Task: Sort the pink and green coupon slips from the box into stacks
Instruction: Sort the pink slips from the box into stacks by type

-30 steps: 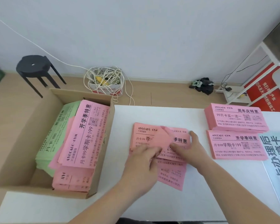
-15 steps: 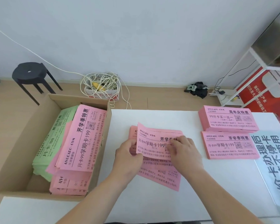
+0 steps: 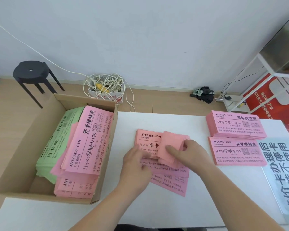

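The right hand [image 3: 193,155] is pinching a pink slip [image 3: 169,144], blank side up, between thumb and curled fingers over the loose pink pile [image 3: 170,180] on the table [image 3: 123,214]. The left hand [image 3: 136,165] is resting on that pile, too blurred to tell its grip. The box [image 3: 15,164] is holding green slips [image 3: 57,144]; two pink stacks [image 3: 235,125] are sitting at the right.

Setting, as I read it from the remote feed: a sparse back office or storeroom of a small business. Basis: a white table [image 3: 107,205] carrying bulk stacks of printed pink slips [image 3: 235,125] headed AVOCADO·GYM, more in a cardboard box [image 3: 23,155], a large printed notice [image 3: 280,172], and a red signboard [image 3: 265,95] seen through a white shelf frame [image 3: 257,77]. Also a plain white wall [image 3: 140,39], a wood floor [image 3: 165,100], a black stool [image 3: 31,70] and a cable tangle [image 3: 103,84] on the floor.
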{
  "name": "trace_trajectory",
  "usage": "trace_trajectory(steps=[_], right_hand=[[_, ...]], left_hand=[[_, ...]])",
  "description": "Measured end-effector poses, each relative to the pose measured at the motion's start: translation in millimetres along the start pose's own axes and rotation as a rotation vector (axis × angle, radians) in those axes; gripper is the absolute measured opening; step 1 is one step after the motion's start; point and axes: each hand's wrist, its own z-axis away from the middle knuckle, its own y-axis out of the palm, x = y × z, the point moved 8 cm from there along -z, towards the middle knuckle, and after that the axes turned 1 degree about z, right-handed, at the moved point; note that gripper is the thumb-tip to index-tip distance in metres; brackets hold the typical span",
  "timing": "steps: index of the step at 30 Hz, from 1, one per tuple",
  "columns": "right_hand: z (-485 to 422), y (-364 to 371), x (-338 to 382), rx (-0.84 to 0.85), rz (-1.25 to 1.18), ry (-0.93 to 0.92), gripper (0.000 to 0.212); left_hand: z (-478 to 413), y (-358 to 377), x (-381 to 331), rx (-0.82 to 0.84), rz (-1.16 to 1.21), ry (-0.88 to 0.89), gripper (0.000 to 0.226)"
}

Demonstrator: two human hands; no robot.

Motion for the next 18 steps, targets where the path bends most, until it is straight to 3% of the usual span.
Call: trace_trajectory(steps=[3, 8, 15, 18], right_hand=[[2.7, 5.1, 9.6, -0.045, 0.115, 0.016, 0.087], [2.2, 0.9, 20.3, -0.046, 0.107, 0.035, 0.098], [2.9, -0.4, 24.2, -0.013, -0.032, 0.035, 0.096], [4.6, -4.0, 23.0, 0.032, -0.107, 0.012, 0.091]], left_hand=[[-5.0, -12.9, 5.0, -0.040, 0.227, -0.128, 0.047], [-13.3, -19.4, 3.3, -0.122, 0.350, -0.148, 0.040], [14.9, 23.7, -28.2, 0.017, -0.132, 0.363, 0.035], [19.9, 31.2, -26.6, 0.014, -0.210, 0.472, 0.033]])
